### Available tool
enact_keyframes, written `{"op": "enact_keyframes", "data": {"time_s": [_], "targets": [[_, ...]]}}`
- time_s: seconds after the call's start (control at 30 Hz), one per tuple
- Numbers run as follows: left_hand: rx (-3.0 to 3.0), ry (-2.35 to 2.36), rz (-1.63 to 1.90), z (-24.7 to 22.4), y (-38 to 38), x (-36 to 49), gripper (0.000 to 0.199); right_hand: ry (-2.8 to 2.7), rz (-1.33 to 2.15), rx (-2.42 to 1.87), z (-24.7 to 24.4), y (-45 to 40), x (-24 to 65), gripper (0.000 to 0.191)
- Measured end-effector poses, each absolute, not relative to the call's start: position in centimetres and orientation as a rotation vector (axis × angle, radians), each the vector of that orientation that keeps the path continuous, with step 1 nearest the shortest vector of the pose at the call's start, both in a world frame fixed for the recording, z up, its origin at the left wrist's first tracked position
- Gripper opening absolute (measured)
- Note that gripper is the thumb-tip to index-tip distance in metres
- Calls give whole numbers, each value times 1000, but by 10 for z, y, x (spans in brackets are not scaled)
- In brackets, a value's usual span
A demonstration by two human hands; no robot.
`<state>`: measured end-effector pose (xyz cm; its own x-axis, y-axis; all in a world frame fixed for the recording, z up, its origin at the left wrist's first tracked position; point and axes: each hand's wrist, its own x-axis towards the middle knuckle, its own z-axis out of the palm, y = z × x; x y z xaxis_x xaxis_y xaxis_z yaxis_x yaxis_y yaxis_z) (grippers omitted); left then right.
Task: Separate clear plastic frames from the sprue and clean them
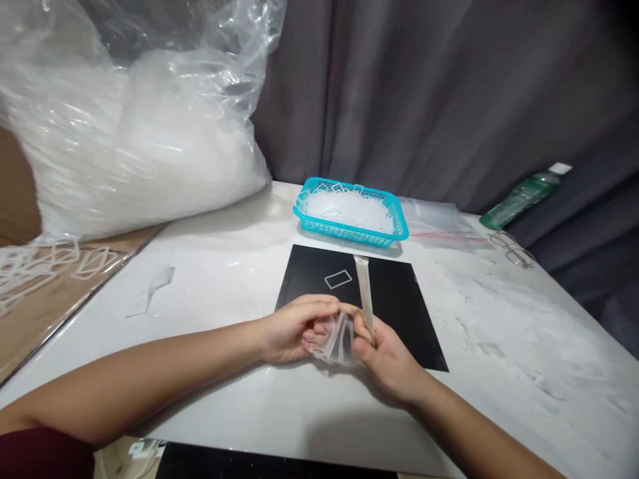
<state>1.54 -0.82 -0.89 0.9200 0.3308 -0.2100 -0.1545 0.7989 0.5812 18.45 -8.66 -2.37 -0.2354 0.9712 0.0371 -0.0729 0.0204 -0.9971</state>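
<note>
My left hand (302, 326) is closed around a fanned bunch of thin clear plastic pieces (337, 342), apparently rectangular frames like those nearby. In my right hand (389, 359) a long, flat, off-white tool (364, 283) is gripped, its far end pointing up and away; I cannot make out its kind. The fingertips of my right hand also touch the clear pieces, and both hands meet at the near edge of a black mat (399, 286). A single white rectangular frame (338, 279) lies flat on that mat, just beyond my fingers.
A turquoise basket (349, 234) full of white plastic pieces stands behind the mat, beside clear bags (439, 223). At left bulges a big clear sack (150, 140), with loose white frames (94, 263) on cardboard. A green bottle (522, 199) leans against the grey curtain (424, 86).
</note>
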Motion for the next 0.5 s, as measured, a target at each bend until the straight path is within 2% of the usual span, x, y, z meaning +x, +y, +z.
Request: {"op": "enact_keyframes", "data": {"time_s": [0.03,0.2,0.5], "targets": [[646,307,266,-10,-9,16,36,-1310,1362,-1025,-23,-87,183,27],[880,399,364,-14,-9,14,42,-1181,1256,-1183,-16,-86,200,44],[789,302,393,-1,3,2,42,-1315,1120,-1327,-7,-73,257,48]]}}
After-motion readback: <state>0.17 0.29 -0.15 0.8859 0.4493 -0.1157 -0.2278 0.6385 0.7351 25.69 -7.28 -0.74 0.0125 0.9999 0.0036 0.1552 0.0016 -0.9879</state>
